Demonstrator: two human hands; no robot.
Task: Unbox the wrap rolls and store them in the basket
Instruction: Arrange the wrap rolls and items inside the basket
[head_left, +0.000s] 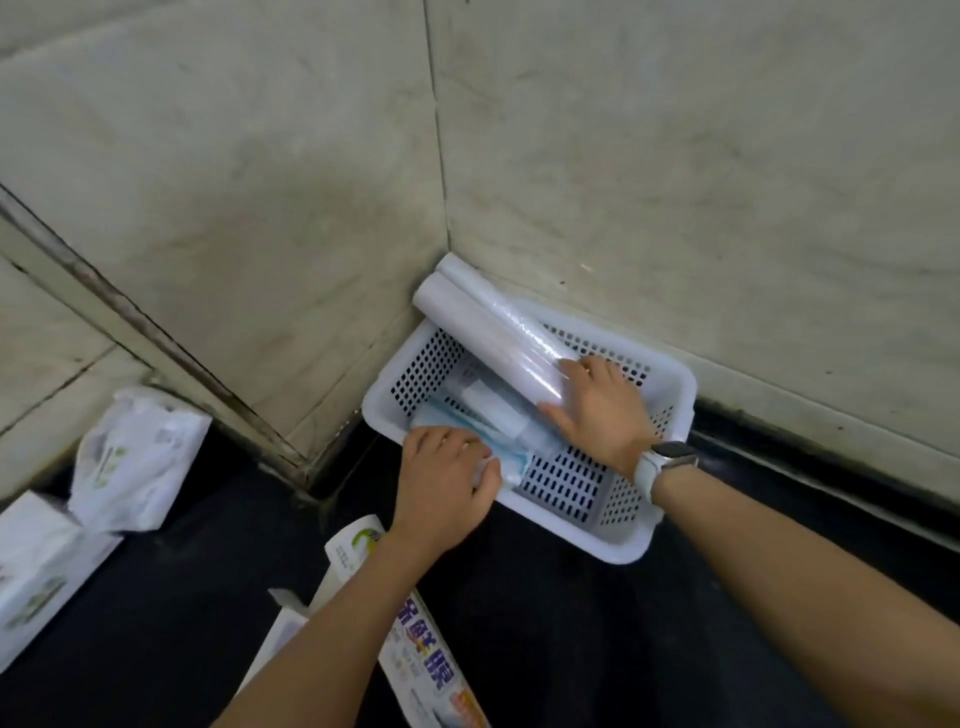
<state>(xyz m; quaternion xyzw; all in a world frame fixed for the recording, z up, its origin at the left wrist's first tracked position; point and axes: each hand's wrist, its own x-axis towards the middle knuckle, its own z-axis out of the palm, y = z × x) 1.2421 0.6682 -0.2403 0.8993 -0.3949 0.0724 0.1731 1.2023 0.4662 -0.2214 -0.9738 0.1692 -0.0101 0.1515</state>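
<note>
A white perforated plastic basket (631, 540) sits on the dark counter, pushed into the corner of the marble walls. Two white wrap rolls (488, 322) lie side by side in it, their far ends sticking out over the rim into the corner. My right hand (597, 410) rests on the near end of the front roll, fingers spread over it. My left hand (447, 478) grips a smaller clear-wrapped roll with blue packaging (514, 436) at the basket's near-left rim. An opened wrap box (421, 660) with printed lettering lies on the counter under my left forearm.
A white plastic pack (135, 457) leans against the wall at the left. A white carton (36, 566) lies at the far left edge. The dark counter (545, 639) runs along the wall toward the right, and a watch is on my right wrist.
</note>
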